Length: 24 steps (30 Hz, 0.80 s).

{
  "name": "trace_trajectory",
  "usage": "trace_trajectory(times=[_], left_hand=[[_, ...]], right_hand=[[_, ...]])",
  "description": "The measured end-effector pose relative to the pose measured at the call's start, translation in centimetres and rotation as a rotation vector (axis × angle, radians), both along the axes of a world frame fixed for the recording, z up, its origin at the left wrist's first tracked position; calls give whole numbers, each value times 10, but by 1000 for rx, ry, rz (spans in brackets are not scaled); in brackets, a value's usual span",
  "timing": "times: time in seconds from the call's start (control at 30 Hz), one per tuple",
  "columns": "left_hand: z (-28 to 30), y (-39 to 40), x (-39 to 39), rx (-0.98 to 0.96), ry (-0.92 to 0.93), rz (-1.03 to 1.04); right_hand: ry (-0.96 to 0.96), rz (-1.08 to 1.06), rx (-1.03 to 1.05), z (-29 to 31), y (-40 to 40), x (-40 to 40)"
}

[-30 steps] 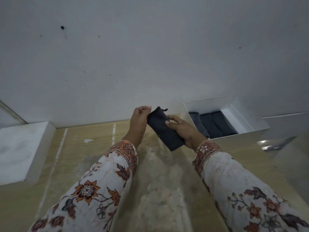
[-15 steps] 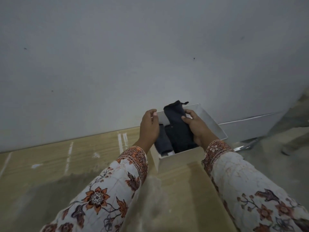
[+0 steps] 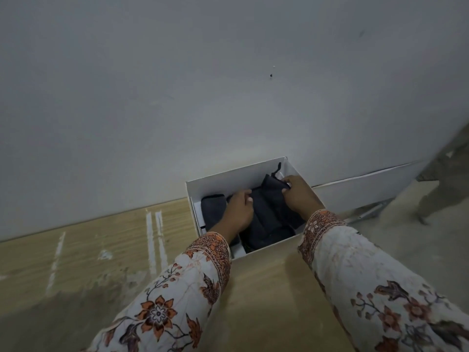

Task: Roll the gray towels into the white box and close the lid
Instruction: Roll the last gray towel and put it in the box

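The open white box stands on the wooden table against the wall. Inside it lie dark gray rolled towels; one roll shows at the left. Both my hands reach into the box and hold another rolled gray towel. My left hand presses its left side, and my right hand grips its far top end, where a small loop sticks up. The rolls under my hands are mostly hidden.
The wooden table runs to the left with pale streaks on it. A white wall rises right behind the box. A flat white panel leans low at the right, with a metal piece below it.
The rolled towel has gone from above the table, over the box, down into it among the other rolls. Both hands followed it into the box. The view has shifted right.
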<state>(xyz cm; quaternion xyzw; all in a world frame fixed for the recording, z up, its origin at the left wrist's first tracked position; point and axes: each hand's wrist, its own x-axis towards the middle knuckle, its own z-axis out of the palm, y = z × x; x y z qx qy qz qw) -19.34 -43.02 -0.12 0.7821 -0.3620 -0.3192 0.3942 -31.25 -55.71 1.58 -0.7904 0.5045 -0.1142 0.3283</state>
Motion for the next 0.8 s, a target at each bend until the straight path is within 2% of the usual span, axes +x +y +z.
trace_trajectory(times=[0.17, 0.4, 0.53, 0.63, 0.73, 0.8], left_hand=[[-15, -17, -7, 114, -11, -104], [-26, -27, -13, 173, -16, -172], [-28, -25, -9, 189, -8, -156], [-28, -21, -3, 194, -14, -152], [-28, -18, 4, 193, -28, -164], [-28, -16, 7, 177, -43, -169]], right_hand=[[207, 45, -213, -7, 1, 3], [478, 197, -554, -15, 3, 8], [551, 222, -631, -13, 2, 11], [587, 337, -691, -16, 4, 15], [585, 483, -670, -21, -2, 15], [573, 467, -647, -23, -4, 14]])
